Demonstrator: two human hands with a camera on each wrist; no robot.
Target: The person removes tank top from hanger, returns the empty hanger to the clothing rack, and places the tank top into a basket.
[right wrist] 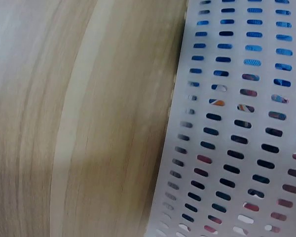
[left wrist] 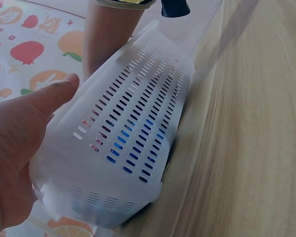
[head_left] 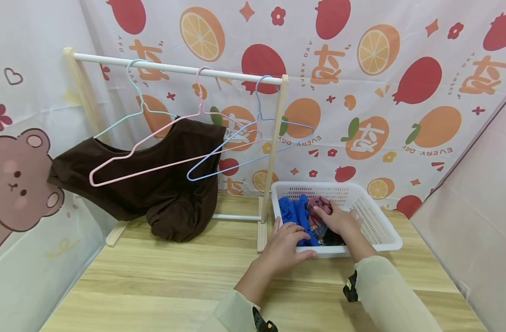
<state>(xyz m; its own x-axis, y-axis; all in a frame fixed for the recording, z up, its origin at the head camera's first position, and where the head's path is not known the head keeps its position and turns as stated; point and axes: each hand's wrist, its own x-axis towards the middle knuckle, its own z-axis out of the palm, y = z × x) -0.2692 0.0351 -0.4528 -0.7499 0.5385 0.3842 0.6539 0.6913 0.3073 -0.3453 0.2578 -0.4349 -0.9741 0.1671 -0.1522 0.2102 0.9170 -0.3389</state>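
Observation:
A white perforated plastic basket (head_left: 383,230) stands on the table with bundled clothes inside. Over its front left corner lies my left hand (head_left: 283,246), fingers loosely spread at the rim beside a blue garment (head_left: 292,210). In the left wrist view the thumb of the left hand (left wrist: 27,126) is extended along the basket's outer side. My right hand (head_left: 340,219) reaches inside over the front rim and grips a dusky red garment (head_left: 319,203) between thumb and fingers. Dark and patterned cloth lies below it. The right wrist view shows only the slotted basket wall (right wrist: 237,136) and tabletop.
Left of the basket stands a wooden rack with a white bar (head_left: 169,68). On it hang a pink hanger (head_left: 153,174), a blue hanger (head_left: 223,171) and a mint-green hanger (head_left: 142,99) carrying a dark brown garment (head_left: 153,180). A fruit-print cloth (head_left: 327,138) hangs behind.

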